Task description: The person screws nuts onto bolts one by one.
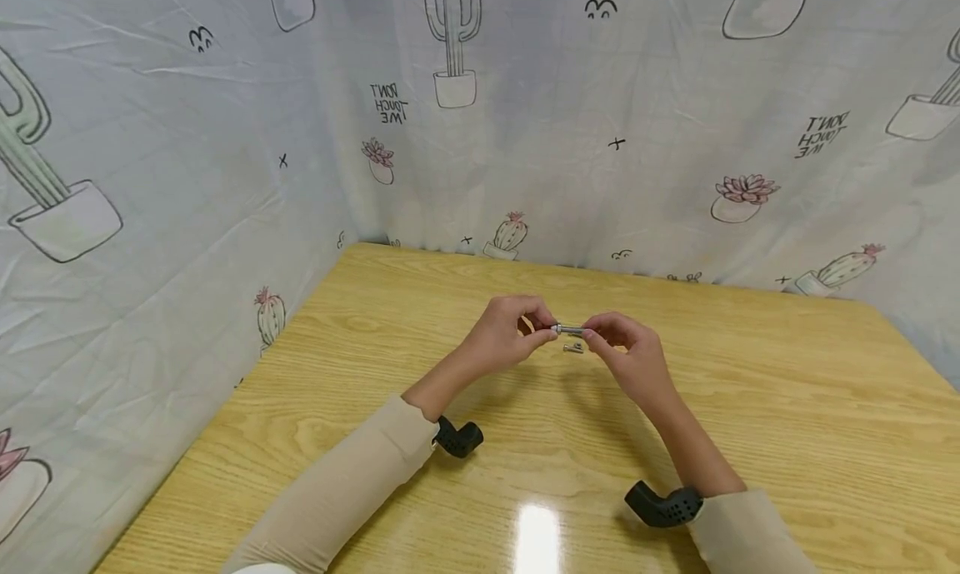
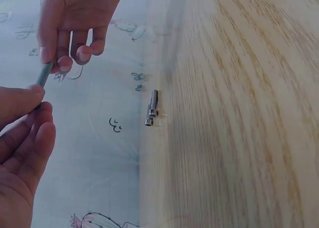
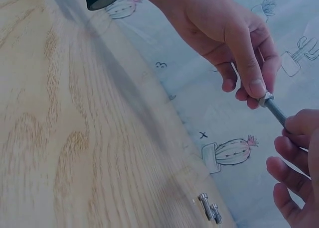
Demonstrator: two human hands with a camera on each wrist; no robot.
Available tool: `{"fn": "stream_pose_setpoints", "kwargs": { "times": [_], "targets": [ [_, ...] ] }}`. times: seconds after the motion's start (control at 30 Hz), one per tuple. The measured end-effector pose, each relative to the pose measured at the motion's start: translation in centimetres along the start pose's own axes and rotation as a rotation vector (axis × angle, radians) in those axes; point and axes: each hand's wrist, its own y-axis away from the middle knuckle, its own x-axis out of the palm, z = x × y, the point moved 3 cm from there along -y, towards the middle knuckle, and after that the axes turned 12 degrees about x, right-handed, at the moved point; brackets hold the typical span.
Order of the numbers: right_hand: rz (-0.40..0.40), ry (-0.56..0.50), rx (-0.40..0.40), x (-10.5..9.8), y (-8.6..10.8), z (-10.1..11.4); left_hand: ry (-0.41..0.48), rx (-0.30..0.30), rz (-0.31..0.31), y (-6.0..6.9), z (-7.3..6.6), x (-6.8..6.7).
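Note:
A grey metal bolt (image 1: 572,330) is held level above the table between the two hands. Thumb and fingertips of my left hand (image 1: 501,337) pinch its left end, where a hex-shaped piece (image 3: 266,99) shows in the right wrist view; whether that is a nut or the bolt's head I cannot tell. On the other end, the thumb and finger of my right hand (image 1: 636,359) pinch the threaded shank (image 3: 277,113) and cover its tip. Below the hands, two shiny socket-head screws (image 2: 153,104) lie side by side on the table.
The wood-grain table (image 1: 360,341) extends around the hands. A pale curtain (image 1: 555,124) printed with cacti hangs along its back and left edges. Each wrist carries a black camera mount (image 1: 664,505). Light glares off the tabletop near the front.

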Motion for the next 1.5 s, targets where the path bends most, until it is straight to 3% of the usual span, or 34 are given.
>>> {"fn": "stream_pose_setpoints", "kwargs": {
  "times": [0.23, 0.6, 1.07, 1.5],
  "targets": [
    [0.027, 0.103, 0.051, 0.0, -0.4, -2.1, 0.051, -0.077, 0.066, 0.2, 0.3, 0.5],
    [0.121, 0.195, 0.122, 0.5, -0.5, -4.6, 0.030, -0.173, 0.155, 0.7, 1.5, 2.1],
    [0.216, 0.301, 0.082, 0.8, -0.3, -5.6, -0.121, -0.240, 0.333, 0.1, 1.9, 3.4],
    [0.220, 0.365, 0.075, 0.9, -0.4, -5.9, -0.238, -0.235, 0.411, -0.7, 2.0, 4.3]
  ]
}}
